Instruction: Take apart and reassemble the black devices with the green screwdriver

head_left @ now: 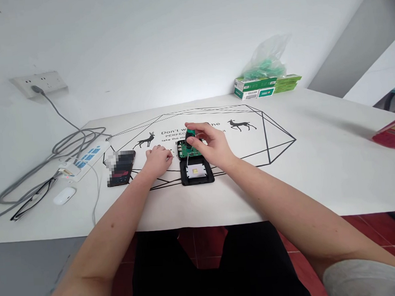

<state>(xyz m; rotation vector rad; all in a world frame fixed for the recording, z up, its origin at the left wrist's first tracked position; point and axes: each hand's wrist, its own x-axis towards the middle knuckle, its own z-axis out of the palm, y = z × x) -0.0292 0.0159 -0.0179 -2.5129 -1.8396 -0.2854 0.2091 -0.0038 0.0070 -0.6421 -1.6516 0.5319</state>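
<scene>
A black case [197, 180] lies opened on the table, its lower half showing a white plate with a gold square. In the upper half sits a green circuit board [184, 152]. Above the board my right hand [214, 146] grips a screwdriver [190, 136] with a green and black handle, its shaft pointing down at the board. To the left of the case my left hand [159, 162] rests on the table with its fingers curled; what they hold, if anything, is too small to make out.
A phone [122, 168], a white mouse-like case [64, 196] and a power strip [92, 160] with coiled grey cables lie at the left. Green and white boxes [256, 87] under a plastic bag [267, 59] stand at the back right. A red box [394, 134] is at the right edge.
</scene>
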